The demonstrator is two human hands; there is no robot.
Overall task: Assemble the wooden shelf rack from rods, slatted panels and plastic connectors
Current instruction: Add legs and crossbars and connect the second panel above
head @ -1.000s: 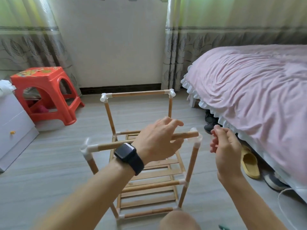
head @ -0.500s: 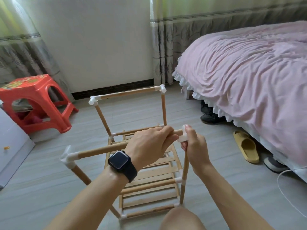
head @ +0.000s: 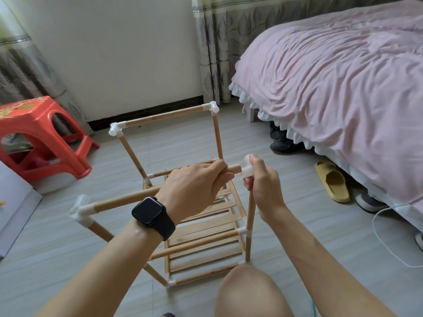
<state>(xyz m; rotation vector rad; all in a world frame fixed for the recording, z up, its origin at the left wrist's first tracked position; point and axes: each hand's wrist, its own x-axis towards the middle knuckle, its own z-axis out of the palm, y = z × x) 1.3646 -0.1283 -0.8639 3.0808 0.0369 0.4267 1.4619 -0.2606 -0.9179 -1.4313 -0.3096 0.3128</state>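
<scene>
2 hands hold the top front corner of the rack.
The left hand wraps round the rod. The right hand pinches the white connector at the rod's end, on top of a post. The rack stands on the floor.

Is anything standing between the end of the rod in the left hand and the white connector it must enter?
Nothing visible. The rod ends right at the connector, which the right hand pinches; the left hand grips the rod.
</scene>
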